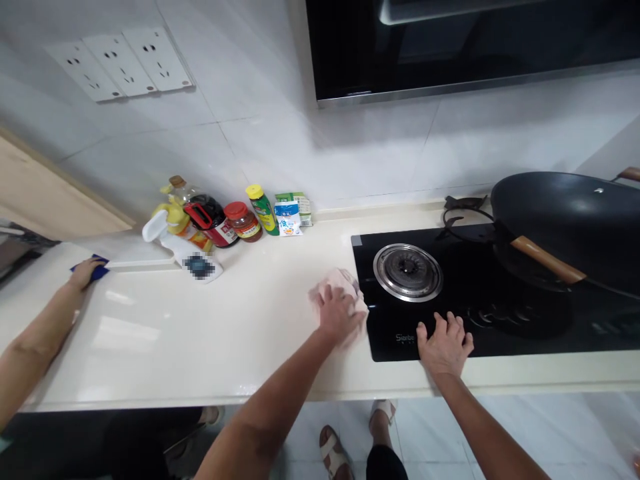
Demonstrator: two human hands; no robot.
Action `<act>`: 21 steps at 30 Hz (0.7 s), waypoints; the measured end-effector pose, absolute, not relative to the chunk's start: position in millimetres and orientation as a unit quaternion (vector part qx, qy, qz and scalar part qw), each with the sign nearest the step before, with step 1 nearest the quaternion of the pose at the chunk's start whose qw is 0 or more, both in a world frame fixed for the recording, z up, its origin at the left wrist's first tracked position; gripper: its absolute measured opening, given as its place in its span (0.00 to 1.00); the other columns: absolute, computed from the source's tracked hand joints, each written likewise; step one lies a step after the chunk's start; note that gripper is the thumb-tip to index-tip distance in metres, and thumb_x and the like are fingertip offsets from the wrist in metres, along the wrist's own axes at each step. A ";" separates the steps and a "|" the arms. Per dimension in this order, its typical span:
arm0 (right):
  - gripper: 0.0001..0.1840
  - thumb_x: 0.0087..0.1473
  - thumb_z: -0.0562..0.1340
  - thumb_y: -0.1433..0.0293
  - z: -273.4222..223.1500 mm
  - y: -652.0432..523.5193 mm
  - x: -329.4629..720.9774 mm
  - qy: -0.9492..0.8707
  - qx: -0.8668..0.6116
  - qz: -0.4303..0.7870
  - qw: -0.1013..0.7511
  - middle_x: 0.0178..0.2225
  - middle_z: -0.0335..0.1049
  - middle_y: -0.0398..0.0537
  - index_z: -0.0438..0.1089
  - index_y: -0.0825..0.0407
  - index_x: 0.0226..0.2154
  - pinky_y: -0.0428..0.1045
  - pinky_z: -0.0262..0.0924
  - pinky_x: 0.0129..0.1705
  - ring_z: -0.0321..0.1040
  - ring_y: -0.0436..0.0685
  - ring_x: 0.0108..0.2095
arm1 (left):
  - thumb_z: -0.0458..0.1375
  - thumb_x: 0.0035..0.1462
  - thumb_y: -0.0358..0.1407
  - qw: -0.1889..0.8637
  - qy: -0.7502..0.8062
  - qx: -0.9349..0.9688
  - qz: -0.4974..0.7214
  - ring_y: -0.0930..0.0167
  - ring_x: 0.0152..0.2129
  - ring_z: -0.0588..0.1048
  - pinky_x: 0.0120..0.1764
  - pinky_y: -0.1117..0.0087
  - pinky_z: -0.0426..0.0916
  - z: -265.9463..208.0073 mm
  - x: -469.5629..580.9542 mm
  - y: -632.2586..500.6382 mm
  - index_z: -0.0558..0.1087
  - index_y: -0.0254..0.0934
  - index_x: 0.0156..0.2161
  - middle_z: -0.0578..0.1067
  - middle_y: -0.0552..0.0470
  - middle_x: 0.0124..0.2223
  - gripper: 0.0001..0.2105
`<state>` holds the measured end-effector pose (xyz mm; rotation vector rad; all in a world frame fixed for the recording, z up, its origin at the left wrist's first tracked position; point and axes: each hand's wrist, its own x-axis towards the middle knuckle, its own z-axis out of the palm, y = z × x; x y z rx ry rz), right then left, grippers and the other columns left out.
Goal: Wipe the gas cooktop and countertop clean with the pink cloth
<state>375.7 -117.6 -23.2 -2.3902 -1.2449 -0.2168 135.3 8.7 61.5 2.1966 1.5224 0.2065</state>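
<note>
Head view: co-worker's hand (84, 272) rests on blue cloth (101, 269), far left; left hand (340, 313) covers pink cloth (345, 277) on desk (240, 333) beside cooktop (387, 333), fingers bent, can't tell if gripping; right hand (445, 345) lies spread on cooktop's front edge.

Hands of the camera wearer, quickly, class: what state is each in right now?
Left hand: on the pale cloth, fingers bent; whether its grip is closed cannot be told.
Right hand: open, fingers spread, on the stove, holding nothing.
</note>
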 end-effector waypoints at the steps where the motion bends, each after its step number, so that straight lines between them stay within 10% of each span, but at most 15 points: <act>1: 0.33 0.65 0.47 0.53 -23.9 -117.8 376.0 -0.448 -0.863 -0.079 0.217 0.66 0.60 0.71 0.68 0.59 0.58 0.74 0.41 0.67 0.46 0.74 0.71 | 0.60 0.58 0.53 0.234 0.538 0.806 0.081 0.45 0.72 0.48 0.70 0.36 0.39 61.7 133.5 -15.1 0.76 0.45 0.56 0.66 0.42 0.69 0.25; 8: 0.33 0.64 0.47 0.53 -26.8 -121.5 379.9 -0.449 -0.866 -0.058 0.212 0.67 0.57 0.70 0.66 0.59 0.60 0.73 0.40 0.68 0.44 0.73 0.72 | 0.66 0.53 0.50 0.267 0.441 0.841 0.161 0.43 0.71 0.54 0.70 0.34 0.32 23.4 73.3 -151.9 0.77 0.46 0.52 0.72 0.42 0.64 0.22; 14: 0.31 0.64 0.49 0.55 -31.2 -122.6 383.5 -0.448 -0.867 -0.053 0.212 0.67 0.58 0.70 0.67 0.57 0.59 0.74 0.40 0.68 0.45 0.73 0.72 | 0.63 0.57 0.53 0.078 0.553 0.816 0.151 0.48 0.71 0.55 0.69 0.37 0.46 8.3 -26.2 -149.3 0.77 0.44 0.51 0.67 0.39 0.70 0.21; 21: 0.33 0.65 0.48 0.52 -36.4 -122.8 385.2 -0.452 -0.864 -0.070 0.211 0.66 0.60 0.69 0.68 0.57 0.58 0.74 0.42 0.67 0.47 0.73 0.71 | 0.57 0.60 0.58 0.033 0.793 0.607 0.043 0.46 0.73 0.49 0.67 0.34 0.50 30.5 -150.7 -126.2 0.60 0.41 0.71 0.49 0.31 0.77 0.39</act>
